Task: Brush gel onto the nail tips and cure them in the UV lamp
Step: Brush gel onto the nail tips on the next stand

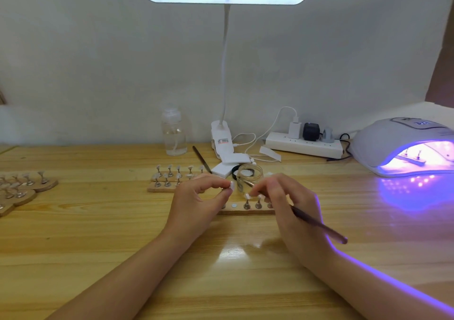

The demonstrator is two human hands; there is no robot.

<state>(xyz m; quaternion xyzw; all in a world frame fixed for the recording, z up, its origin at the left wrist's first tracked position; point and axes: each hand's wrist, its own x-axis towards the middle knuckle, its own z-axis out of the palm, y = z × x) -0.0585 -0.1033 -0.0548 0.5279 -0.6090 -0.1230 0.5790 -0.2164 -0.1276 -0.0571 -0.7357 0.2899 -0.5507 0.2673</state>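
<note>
Both my forearms reach up from the bottom corners of the frame and meet near the centre, wrists just above the desk. My left hand is curled, thumb and forefinger pinching a small nail tip on its stand, held up just left of the glass jar. My right hand grips a thin brush like a pen; its handle runs down to the lower right past my wrist, and its bristle end points up-left at the jar's front, close to the held tip.

Beneath my fingers, at centre frame, lies a wooden strip with more nail tips standing on little metal pegs and one bare round spot. Behind it, left of the jar, two more strips of tips sit side by side. At the left edge of the frame are round wooden holders with further pegs.

At the right edge the UV lamp glows violet with a strip of tips inside, well apart from my hands. Between it and my right hand the desk is bare wood, as is the wide stretch in the lower part of the frame. At the back stand a clear bottle, the clip base of a desk light and a power strip.
</note>
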